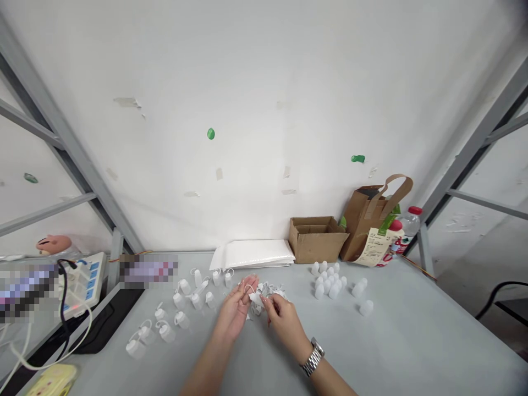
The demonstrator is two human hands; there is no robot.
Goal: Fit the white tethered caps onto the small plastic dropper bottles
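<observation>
My left hand (236, 309) is turned palm up, with a small white plastic cap with a looped strap (252, 294) held at its thumb and fingers. My right hand (285, 320), a metal watch on its wrist, pinches at the same small piece from the right. Just behind the hands is a pile of similar white strapped pieces (275, 288), partly hidden by them. Several small translucent bottles with looped caps (197, 300) stand to the left of my hands. On the right, several white bottles without straps (330, 281) are grouped together.
White padded envelopes (253, 254) lie against the wall beside an open cardboard box (317, 242). A brown paper bag (363, 220) and a red-capped bottle (410, 223) stand at the back right. Left are a power strip (95, 278), cables and a black mat (109, 319). Metal frame posts flank the table.
</observation>
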